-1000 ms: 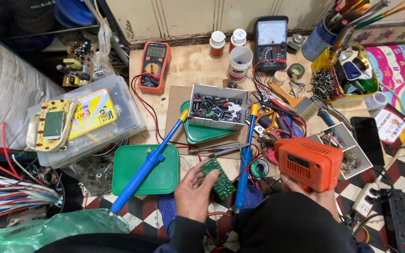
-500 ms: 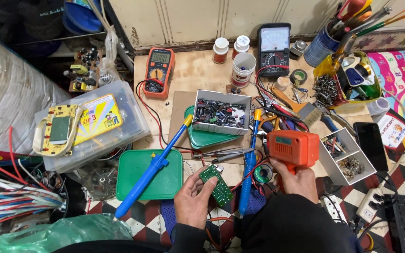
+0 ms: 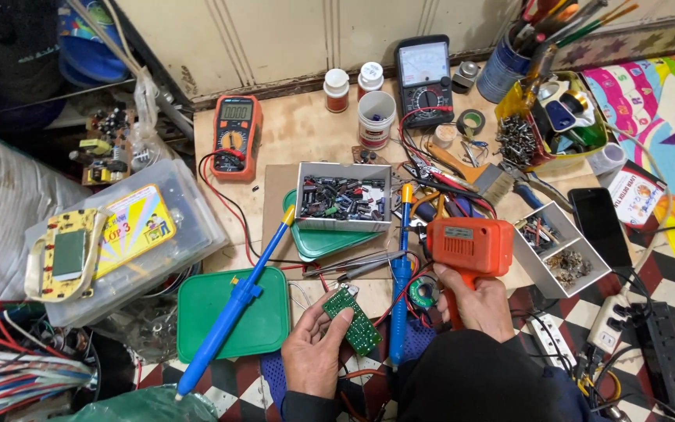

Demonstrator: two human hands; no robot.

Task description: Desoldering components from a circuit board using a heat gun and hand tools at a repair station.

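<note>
Nearest, at 6 o'clock: my left hand [image 3: 314,355] has its fingers pinched on the small green circuit board [image 3: 352,320], gripping the near edge, board tilted up toward 1 o'clock, clear of the table. Judgement: light and stiff, but fragile at the solder joints and component legs; best held by bare edges as now, no flexing, no pressing on the parts.

Right hand [image 3: 474,301], about 5 o'clock, fingers wrapped tight round the grip of the orange soldering gun [image 3: 469,246]. Body of the gun sits just above the hand, nose pointing left toward 9 o'clock. I judge it top-heavy and bulky, rigid plastic shell; the pistol grip is the only sensible hold, tip end likely hot.

Between the hands: blue soldering iron [image 3: 400,273] standing roughly 12–6, solder reel [image 3: 423,291] just beside it. At 8 o'clock a blue desoldering pump [image 3: 232,305] lies across a green lid [image 3: 271,328].

Mid-field, 12 o'clock: white box of capacitors [image 3: 343,197] on a green tray [image 3: 318,241]. At 10 o'clock, orange digital multimeter [image 3: 235,134]. At 3 o'clock, divided white parts box [image 3: 560,250], black phone [image 3: 599,225] beside it.

Far, 12–1 o'clock: analogue meter [image 3: 425,78], two small bottles, tool tin [image 3: 505,70].
</note>
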